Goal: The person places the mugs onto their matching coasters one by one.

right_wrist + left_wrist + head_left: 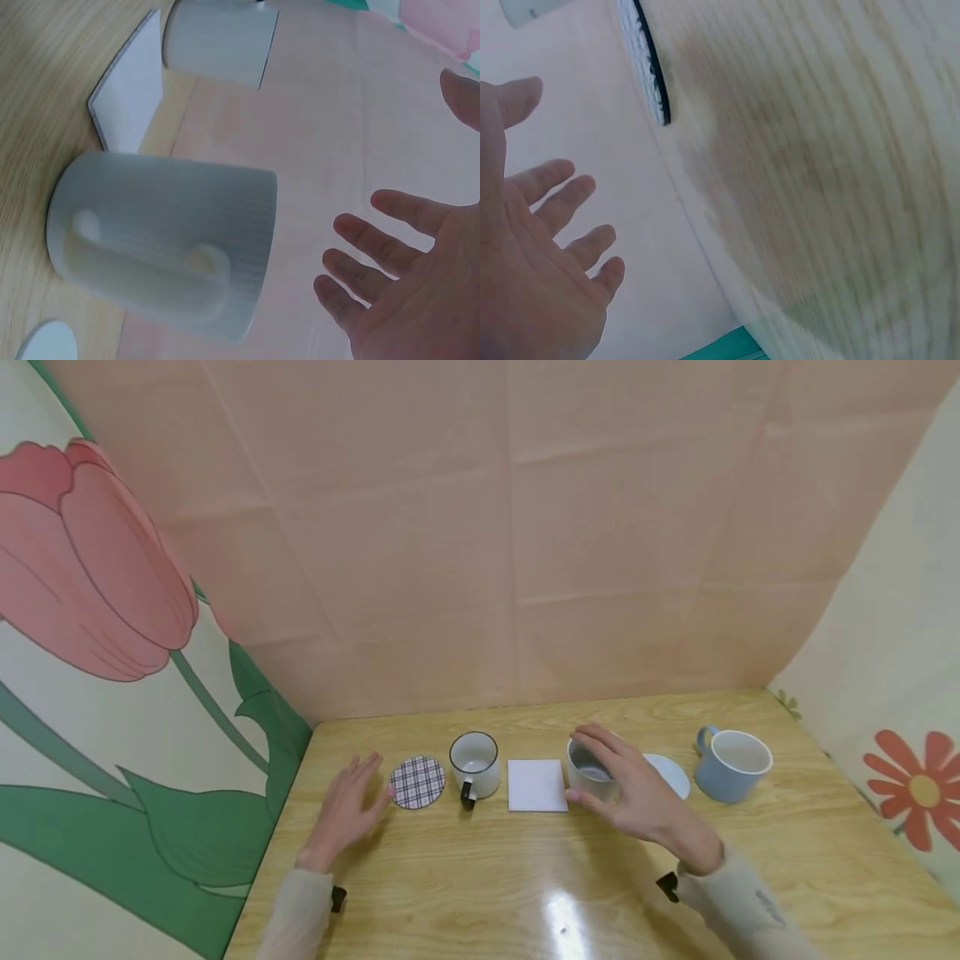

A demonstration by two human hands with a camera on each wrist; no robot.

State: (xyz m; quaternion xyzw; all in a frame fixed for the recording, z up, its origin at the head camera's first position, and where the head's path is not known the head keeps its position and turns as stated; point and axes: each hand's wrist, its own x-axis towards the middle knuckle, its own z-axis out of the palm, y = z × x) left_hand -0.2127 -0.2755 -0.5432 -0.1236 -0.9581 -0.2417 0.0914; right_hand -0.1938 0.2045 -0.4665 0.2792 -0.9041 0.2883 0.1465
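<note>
My left hand (347, 810) hovers left of a round plaid coaster (417, 782), its fingers spread and holding nothing. In the left wrist view that coaster's dark edge (654, 67) lies beyond the thumb. My right hand (630, 785) is held over a ribbed white mug (165, 240), with thumb and fingers apart. A gap shows between the fingers (390, 232) and the mug's rim in the right wrist view. From the head view, the hand covers part of this mug. A white enamel mug with a dark rim (474, 764) stands between the plaid coaster and a square white coaster (537, 785).
A round pale coaster (670, 775) lies to the right of the ribbed mug, partly behind my right hand. Farther right stands a blue mug (729, 768). The wooden table (465, 877) ends at a pink cloth backdrop (510, 568), with flower-printed panels on both sides.
</note>
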